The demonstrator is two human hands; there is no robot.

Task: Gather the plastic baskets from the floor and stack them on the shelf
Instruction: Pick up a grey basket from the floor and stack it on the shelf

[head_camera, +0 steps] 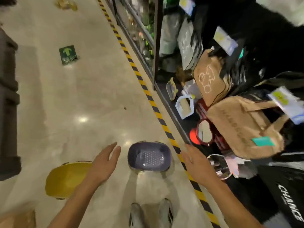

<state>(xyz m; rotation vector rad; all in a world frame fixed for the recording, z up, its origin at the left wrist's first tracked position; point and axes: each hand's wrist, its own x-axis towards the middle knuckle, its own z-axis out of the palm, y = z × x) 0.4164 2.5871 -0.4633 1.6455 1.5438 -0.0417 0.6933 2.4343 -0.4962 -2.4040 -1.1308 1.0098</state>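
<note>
A purple plastic basket (149, 157) with a perforated bottom sits upright on the glossy floor, just ahead of my shoes. A yellow basket (65, 180) lies further left on the floor, partly hidden behind my left forearm. My left hand (103, 163) hovers open to the left of the purple basket, fingers stretched, holding nothing. My right hand (195, 163) hovers open to the basket's right, above the striped tape, also empty. The low shelf (174, 111) runs along the right.
Yellow-black hazard tape (148, 96) runs along the shelf's foot. Mirrors (204, 132) stand on the shelf, and tan bags (243, 127) hang above them. A dark crate stack (8, 104) stands at the left. A green arrow sticker (67, 54) is on the floor.
</note>
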